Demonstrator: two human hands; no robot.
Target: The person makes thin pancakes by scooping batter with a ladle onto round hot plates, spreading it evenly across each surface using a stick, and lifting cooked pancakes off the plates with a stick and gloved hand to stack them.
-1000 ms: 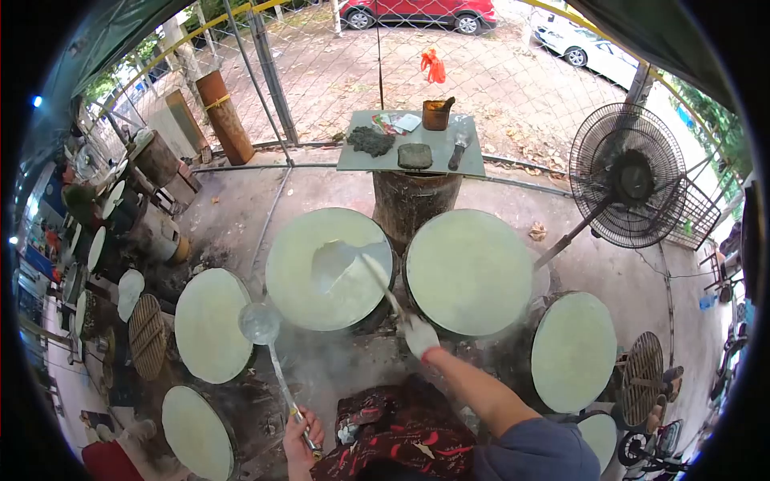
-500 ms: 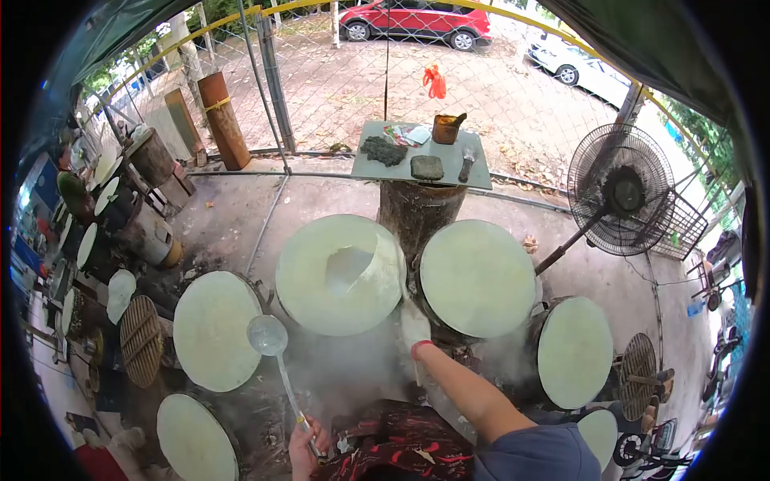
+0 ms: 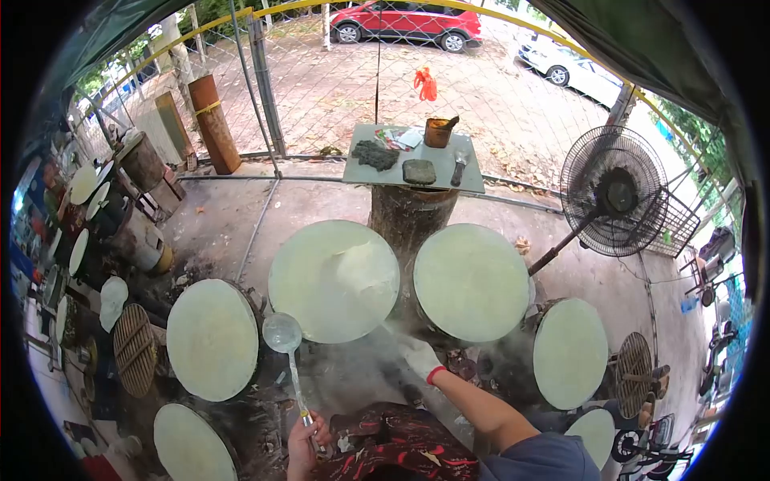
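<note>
While the left hand (image 3: 301,437) grips the handle end of a ladle (image 3: 282,333), the ladle's long axis runs up and slightly left, bowl hovering between two pale round steamer cloths (image 3: 333,280). The gloved right hand (image 3: 419,357) rests amid steam; its grip cannot be told.

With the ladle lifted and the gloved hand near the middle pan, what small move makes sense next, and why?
Probably swing the ladle over the middle round pan. The left hand grips its long handle with the bowl raised beside that pan, and the gloved right hand sits at the pan's near edge amid steam. Whether the ladle is full cannot be told.
</note>
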